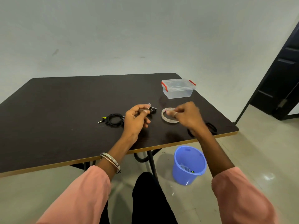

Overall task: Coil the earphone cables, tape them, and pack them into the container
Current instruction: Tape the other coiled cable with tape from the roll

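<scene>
My left hand (137,118) holds a small black coiled earphone cable (152,109) above the dark table (64,110), and a short piece of clear tape (149,104) sticks up from its fingertips. My right hand (186,116) grips the tape roll (168,116), which touches the table just right of the left hand. A second black coiled earphone (113,119) with a yellow-tipped plug lies to the left. Another black cable (211,126), partly hidden by my right wrist, lies near the table's right edge. The clear container (178,88) with red clips stands closed at the back right.
A blue plastic bucket (188,165) with some scraps inside stands on the floor under the table's front right edge. A dark door (283,78) is at the far right. My legs are below the table's front edge.
</scene>
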`<state>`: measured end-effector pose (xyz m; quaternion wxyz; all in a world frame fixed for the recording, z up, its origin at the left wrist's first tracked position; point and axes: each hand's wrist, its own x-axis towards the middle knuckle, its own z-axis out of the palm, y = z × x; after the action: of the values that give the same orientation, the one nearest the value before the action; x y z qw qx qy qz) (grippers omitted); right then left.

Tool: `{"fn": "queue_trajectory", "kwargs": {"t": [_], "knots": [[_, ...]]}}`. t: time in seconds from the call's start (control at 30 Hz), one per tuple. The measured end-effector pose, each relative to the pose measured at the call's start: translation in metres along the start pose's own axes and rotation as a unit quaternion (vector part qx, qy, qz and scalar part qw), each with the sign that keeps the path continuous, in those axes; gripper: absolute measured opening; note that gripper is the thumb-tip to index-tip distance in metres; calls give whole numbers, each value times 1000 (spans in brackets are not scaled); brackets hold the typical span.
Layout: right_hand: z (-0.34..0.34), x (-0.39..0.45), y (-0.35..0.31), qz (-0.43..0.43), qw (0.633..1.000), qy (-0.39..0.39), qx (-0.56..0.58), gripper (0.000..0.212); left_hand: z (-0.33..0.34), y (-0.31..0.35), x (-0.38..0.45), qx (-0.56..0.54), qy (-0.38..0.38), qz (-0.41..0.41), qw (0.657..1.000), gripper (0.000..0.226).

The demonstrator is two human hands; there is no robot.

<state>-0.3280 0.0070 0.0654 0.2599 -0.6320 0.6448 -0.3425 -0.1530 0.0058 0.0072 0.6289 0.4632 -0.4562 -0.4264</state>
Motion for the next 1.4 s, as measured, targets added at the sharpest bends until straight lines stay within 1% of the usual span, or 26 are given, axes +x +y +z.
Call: {"fn": "queue_trajectory", "kwargs": {"t": [0.03, 0.07, 0.1, 0.23, 0.33, 0.43, 0.57, 0.63, 0.73, 0.83, 0.9, 0.93, 1.0, 1.03, 1.13, 1.23, 1.27, 1.3, 1.4], "knots": [[8, -5, -10, 9, 994, -49, 96, 27, -3, 2, -2, -11, -2, 1, 1000, 19], [17, -7, -19, 26, 981, -95, 170, 29, -7, 5, -4, -15, -5, 7, 1000, 19], [27, -9, -27, 44, 967, -125, 218, 30, -12, 8, -5, -14, -7, 14, 1000, 19], [62, -4, -50, 103, 925, -176, 320, 33, -38, 19, -4, 27, -8, 37, 999, 21], [80, -1, -65, 123, 907, -200, 350, 26, -58, 27, -1, 62, -6, 45, 997, 24], [93, 3, -79, 123, 904, -206, 354, 18, -77, 35, 1, 82, 0, 53, 995, 25], [105, 10, -95, 116, 895, -213, 374, 7, -103, 49, 10, 59, -11, 55, 997, 32], [110, 12, -100, 104, 887, -212, 396, 5, -117, 54, 16, 55, -25, 54, 997, 34], [119, 13, -105, 91, 884, -209, 408, 2, -131, 57, 24, 83, -59, 57, 993, 30], [127, 19, -105, 96, 884, -178, 422, 7, -140, 55, 30, 110, -73, 44, 990, 24], [126, 27, -101, 97, 889, -134, 426, 8, -145, 48, 36, 168, -41, 41, 984, 15], [124, 31, -98, 87, 900, -115, 410, 8, -146, 43, 39, 228, -15, 41, 973, 13], [123, 36, -93, 61, 923, -100, 365, 11, -142, 35, 46, 354, 16, 42, 934, 17], [123, 37, -91, 52, 931, -101, 348, 12, -138, 33, 49, 402, 10, 45, 914, 20], [127, 36, -86, 36, 939, -110, 323, 12, -127, 29, 56, 529, -50, 39, 846, 28], [129, 35, -80, 29, 941, -119, 317, 14, -124, 23, 60, 608, -81, 34, 789, 29], [130, 35, -78, 27, 940, -123, 317, 14, -123, 22, 59, 620, -75, 40, 780, 27], [130, 35, -76, 26, 939, -127, 317, 14, -122, 21, 58, 623, -62, 49, 778, 24], [133, 34, -75, 22, 938, -133, 320, 15, -116, 22, 51, 617, -17, 74, 784, 15]]}}
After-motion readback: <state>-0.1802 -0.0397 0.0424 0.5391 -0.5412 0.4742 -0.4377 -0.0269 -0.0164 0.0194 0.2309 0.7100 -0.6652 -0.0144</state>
